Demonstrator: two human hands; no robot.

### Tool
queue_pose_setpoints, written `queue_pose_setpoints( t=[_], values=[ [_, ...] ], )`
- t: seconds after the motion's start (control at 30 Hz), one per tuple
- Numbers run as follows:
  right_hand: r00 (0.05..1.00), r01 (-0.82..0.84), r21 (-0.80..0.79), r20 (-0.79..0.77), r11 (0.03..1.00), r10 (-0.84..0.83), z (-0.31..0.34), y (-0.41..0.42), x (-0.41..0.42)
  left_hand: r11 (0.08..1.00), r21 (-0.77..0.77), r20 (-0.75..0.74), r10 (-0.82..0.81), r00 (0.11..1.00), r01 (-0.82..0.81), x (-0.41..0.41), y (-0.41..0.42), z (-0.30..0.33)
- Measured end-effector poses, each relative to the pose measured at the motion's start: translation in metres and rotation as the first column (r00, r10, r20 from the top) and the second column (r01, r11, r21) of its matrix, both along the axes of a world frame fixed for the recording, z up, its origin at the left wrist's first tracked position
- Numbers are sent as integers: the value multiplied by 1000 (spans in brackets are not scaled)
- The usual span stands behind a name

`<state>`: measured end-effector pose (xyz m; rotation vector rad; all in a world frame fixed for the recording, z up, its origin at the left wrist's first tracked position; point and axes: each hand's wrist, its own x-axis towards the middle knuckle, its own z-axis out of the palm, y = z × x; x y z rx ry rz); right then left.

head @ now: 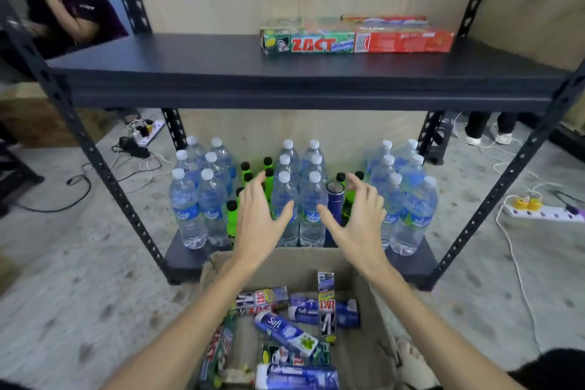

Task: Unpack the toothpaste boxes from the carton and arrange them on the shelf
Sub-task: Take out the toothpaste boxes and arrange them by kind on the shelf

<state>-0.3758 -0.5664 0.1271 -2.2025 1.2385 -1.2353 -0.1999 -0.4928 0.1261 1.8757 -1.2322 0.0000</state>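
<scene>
A: status? Where are the boxes?

B: Both hands empty. Left hand [259,218] and right hand [357,218] are raised above the carton [373,326], palms facing each other, fingers [253,187] spread and relaxed, gripping nothing. Most toothpaste boxes [285,329] lie jumbled in the carton, one standing on end near its far wall. A few boxes on the shelf [357,41] sit at the upper shelf's [221,73] right end, towards the back edge.

A: risks?

B: Three, all judgement. The hands are just in front of the water bottles [297,209] on the lower shelf's front edge; a forward reach could topple some. The pile is crisscrossed, so pulling a buried box may drag or crush its neighbours. The shelf row looks stacked two high and slightly uneven; sliding more in from the left could push it askew.

A: left half of the upper shelf?

B: Bare board.
</scene>
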Motion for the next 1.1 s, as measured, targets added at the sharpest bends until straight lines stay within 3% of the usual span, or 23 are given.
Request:
queue_pose_setpoints(
  t=[0.3, 0.6, 0.77, 1.1],
  values=[
    [967, 118, 279, -252, 953, -46, -157, 2, -2, 916, 395, -85, 118, 989, -75, 31, 30, -152],
    [896, 323, 548, -439, 771, -63, -274, 17, -6, 753, 657, -138, 105, 985, 12, 44, 42, -273],
    [860, 403, 538, -499, 740, -106, -306, 24, 7, 703, 711, -107, 117, 987, -7, 61, 34, -308],
    [789, 466, 420, -596, 778, -150, -333, 22, 14, 611, 791, 48, -43, 998, -12, 93, 29, -357]
  ],
)
